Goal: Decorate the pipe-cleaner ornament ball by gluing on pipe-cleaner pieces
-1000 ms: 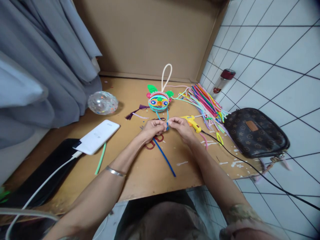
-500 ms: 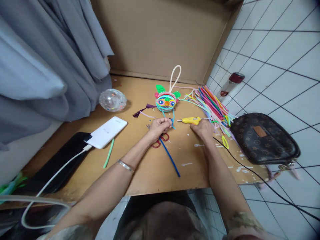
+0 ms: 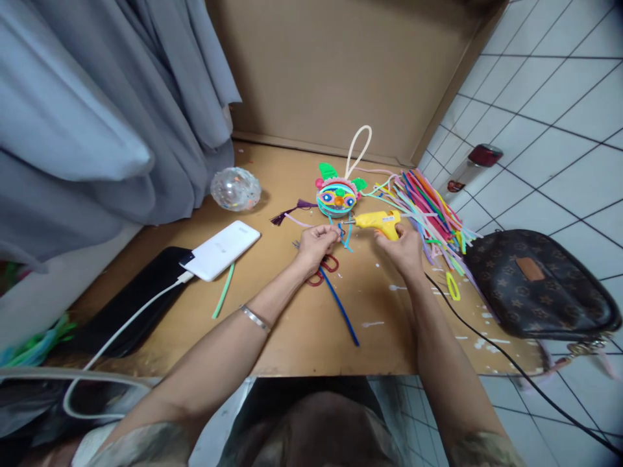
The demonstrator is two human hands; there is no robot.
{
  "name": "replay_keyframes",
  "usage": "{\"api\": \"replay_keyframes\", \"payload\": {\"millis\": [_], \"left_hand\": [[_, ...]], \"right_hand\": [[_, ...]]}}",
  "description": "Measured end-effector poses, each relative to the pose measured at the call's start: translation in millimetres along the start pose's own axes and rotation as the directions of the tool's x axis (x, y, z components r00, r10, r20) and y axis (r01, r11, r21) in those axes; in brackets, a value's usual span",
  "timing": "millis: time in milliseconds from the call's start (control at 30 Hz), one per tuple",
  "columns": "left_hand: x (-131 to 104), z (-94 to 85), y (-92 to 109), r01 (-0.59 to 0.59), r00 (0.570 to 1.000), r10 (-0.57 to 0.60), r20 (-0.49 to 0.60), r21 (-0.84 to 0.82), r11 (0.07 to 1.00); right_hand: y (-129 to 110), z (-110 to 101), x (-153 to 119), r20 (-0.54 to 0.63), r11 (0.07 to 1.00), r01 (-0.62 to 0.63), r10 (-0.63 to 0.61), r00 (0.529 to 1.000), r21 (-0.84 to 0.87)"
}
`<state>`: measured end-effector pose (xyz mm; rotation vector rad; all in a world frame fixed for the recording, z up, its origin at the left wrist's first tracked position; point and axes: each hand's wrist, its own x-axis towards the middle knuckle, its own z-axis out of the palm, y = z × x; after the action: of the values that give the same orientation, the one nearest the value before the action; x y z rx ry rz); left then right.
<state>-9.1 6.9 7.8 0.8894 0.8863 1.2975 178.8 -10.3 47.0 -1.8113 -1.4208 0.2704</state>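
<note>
My left hand [image 3: 315, 249] is closed in a pinch on a small dark blue piece of pipe cleaner [image 3: 342, 231]. In my right hand [image 3: 406, 251] is a yellow hot glue gun [image 3: 377, 222], its nozzle pointing left at that blue piece; whether they touch I cannot tell. Just beyond stands a round, colourful lion-head ornament [image 3: 337, 200] with green ears, a white loop on top and light blue strands hanging below. Red-handled scissors [image 3: 331, 263] lie partly hidden under my left hand. A longer blue pipe cleaner [image 3: 341, 311] lies nearer to me.
Many coloured pipe cleaners [image 3: 433, 211] are piled at the right, near a brown patterned bag [image 3: 540, 285]. The glue gun's black cord [image 3: 467, 318] runs off to the right. At left are a clear ball [image 3: 236, 189], a white power bank [image 3: 224, 250] with cable, and a green strip [image 3: 223, 290].
My right hand has lifted the glue gun and brought it left, so its nozzle is now at the blue piece in my left hand. The whole view has shifted slightly.
</note>
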Motion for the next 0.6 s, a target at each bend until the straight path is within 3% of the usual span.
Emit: {"api": "replay_keyframes", "payload": {"millis": [233, 600], "left_hand": [[-0.6, 0.5, 1.8, -0.007, 1.0, 0.007, 0.012, -0.002, 1.0], [-0.8, 0.6, 3.3, -0.011, 1.0, 0.011, 0.017, 0.001, 1.0]], "right_hand": [[-1.7, -0.2, -3.6, 0.03, 0.999, 0.051, -0.052, 0.998, 0.014], [-7.7, -0.9, -6.1, -0.025, 0.995, 0.059, -0.061, 0.998, -0.075]]}}
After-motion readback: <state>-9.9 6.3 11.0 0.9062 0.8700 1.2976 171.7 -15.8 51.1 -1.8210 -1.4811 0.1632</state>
